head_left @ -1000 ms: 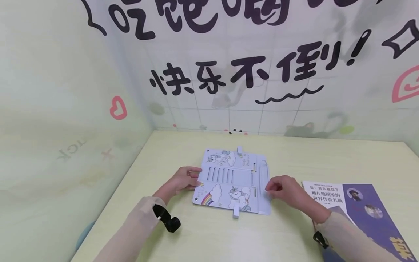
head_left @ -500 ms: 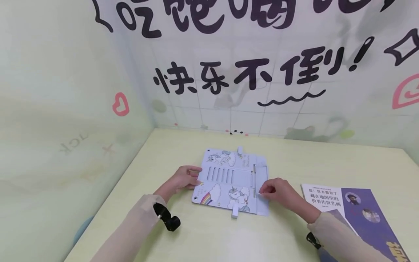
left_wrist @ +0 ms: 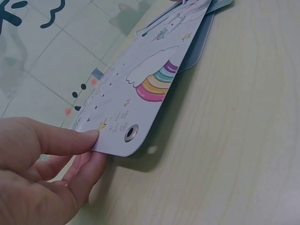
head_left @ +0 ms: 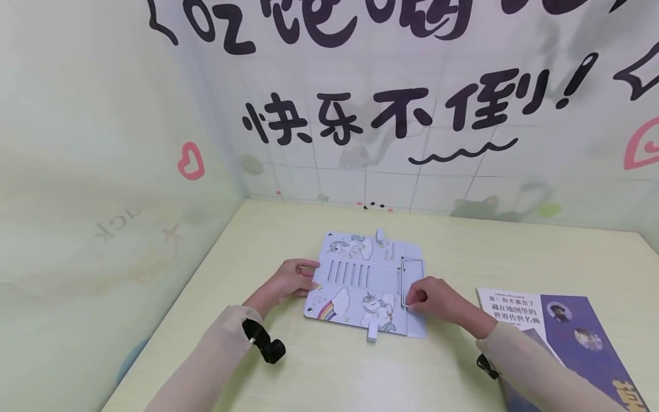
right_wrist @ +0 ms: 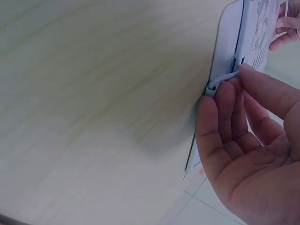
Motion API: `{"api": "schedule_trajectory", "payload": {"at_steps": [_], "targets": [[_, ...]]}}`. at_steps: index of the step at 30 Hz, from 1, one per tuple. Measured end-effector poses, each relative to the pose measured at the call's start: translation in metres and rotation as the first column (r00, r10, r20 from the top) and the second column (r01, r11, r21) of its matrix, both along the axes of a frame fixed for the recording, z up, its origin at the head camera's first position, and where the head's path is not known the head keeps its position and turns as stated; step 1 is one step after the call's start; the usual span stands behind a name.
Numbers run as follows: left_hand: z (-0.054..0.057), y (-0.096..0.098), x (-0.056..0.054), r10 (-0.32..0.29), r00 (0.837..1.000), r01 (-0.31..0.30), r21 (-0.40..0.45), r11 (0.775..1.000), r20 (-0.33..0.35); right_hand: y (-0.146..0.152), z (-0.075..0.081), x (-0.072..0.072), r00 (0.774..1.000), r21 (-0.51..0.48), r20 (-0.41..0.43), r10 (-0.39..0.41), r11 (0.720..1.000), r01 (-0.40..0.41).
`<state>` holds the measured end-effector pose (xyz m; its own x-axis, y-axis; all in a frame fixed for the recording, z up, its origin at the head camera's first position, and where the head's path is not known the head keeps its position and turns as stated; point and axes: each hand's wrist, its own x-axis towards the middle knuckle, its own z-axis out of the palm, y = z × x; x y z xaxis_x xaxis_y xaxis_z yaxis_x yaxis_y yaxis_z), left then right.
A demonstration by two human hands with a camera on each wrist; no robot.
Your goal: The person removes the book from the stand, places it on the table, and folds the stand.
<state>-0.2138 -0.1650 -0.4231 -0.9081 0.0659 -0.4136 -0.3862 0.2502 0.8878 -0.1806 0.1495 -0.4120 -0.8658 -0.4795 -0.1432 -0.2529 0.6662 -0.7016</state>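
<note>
A pale book stand (head_left: 378, 276) printed with unicorns and a rainbow lies on the table, with slots down its middle. My left hand (head_left: 290, 280) pinches its left edge, thumb on top and fingers beneath, next to a metal eyelet (left_wrist: 131, 133) in the left wrist view. That corner is raised off the table. At the opposite edge, my right hand (head_left: 437, 298) pinches a thin white wire bracket (right_wrist: 225, 77) between thumb and fingers. The wire runs along the stand's hinged right strip (head_left: 415, 326). Small clips (head_left: 372, 330) stick out at the near and far sides.
A purple and white book (head_left: 576, 320) lies on the table to the right, partly under my right forearm. Behind the table (head_left: 329, 372) stands a printed fabric wall (head_left: 329, 177), with another wall (head_left: 103, 171) along the left.
My right hand has moved slightly left with the wire bracket, which has swung from the strip's outer side toward the slotted panel. My left hand keeps its grip on the edge.
</note>
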Motion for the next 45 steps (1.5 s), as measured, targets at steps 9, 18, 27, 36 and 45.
{"api": "schedule_trajectory", "payload": {"at_steps": [9,18,27,36,45], "targets": [[0.005,0.003,-0.005,-0.032,0.999,0.031,-0.072,0.997,-0.009,0.005,-0.001,0.001,1.0,-0.001,-0.002,-0.026,1.0,0.026],[0.014,0.007,-0.023,-0.185,0.981,0.159,-0.28,0.947,-0.066,0.01,0.008,0.019,0.999,-0.022,-0.035,0.028,0.999,-0.029],[0.042,0.036,-0.043,-0.165,0.976,0.132,-0.216,0.967,-0.142,-0.008,0.01,0.051,0.994,-0.169,0.002,0.106,0.98,-0.104],[0.034,0.078,-0.074,-0.229,0.966,0.199,-0.217,0.956,-0.123,-0.029,0.0,0.066,0.99,-0.209,-0.006,0.139,0.968,-0.137],[0.017,0.11,-0.093,-0.273,0.958,0.248,-0.228,0.942,-0.087,-0.041,-0.007,0.059,0.993,-0.152,-0.03,0.117,0.981,-0.12]]}}
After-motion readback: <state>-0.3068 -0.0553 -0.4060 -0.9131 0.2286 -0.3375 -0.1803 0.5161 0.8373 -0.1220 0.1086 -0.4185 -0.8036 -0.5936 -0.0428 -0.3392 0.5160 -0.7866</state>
